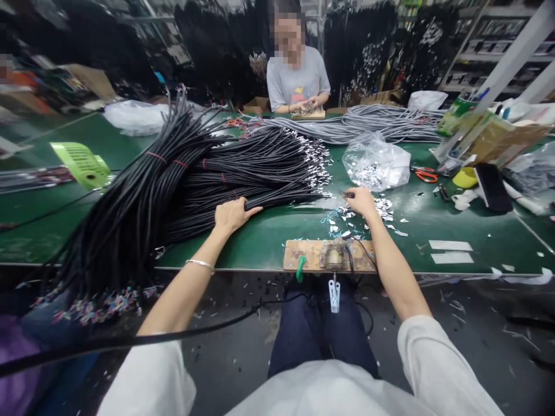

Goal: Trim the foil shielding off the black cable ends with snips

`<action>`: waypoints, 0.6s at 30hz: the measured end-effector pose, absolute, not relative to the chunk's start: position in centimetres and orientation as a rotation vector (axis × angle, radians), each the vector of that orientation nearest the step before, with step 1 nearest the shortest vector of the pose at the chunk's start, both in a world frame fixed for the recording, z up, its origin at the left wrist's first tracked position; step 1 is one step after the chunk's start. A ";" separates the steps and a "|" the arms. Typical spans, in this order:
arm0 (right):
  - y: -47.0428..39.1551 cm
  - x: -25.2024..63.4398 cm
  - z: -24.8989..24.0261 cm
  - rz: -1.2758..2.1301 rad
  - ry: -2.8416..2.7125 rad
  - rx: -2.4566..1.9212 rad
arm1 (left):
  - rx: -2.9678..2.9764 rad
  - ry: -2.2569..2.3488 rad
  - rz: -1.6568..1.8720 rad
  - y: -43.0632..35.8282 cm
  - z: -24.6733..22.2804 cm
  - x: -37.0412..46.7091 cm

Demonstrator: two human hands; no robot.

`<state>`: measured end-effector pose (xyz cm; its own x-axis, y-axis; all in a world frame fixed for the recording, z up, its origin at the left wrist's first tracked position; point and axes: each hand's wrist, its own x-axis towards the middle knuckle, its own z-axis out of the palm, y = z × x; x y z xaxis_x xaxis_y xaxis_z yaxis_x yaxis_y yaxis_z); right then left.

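A large heap of black cables lies across the table, with stripped whitish ends at the right and several red ties around the bundles. My left hand is closed over the front cables of this heap, its thumb stretched to the right; its fingertips are partly hidden. Just past the cable ends, my right hand grips a small dark, pointed tool, perhaps tweezers. White and blue scraps are scattered beneath and around that hand. A wooden board with a small motor-like device sits at the table's front edge.
A clear plastic bag of scraps and orange-handled scissors lie to the right, near a dark phone. Grey cables run along the back, before a seated co-worker. A green fan-like object stands left.
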<state>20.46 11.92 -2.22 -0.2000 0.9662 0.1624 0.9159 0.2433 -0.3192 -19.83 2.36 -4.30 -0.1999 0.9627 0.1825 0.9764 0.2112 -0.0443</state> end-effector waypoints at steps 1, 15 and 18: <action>11.9 20.4 -2.2 0.226 -2.196 -1.732 | -1.873 -2.310 -0.095 2.2 -3.9 -19.9; 12.2 20.7 -2.5 0.291 -2.181 -1.769 | -2.113 -2.465 -0.345 1.4 0.6 -21.1; 12.2 20.7 -2.5 0.303 -2.184 -1.770 | -2.145 -2.496 -0.492 0.8 2.1 -21.5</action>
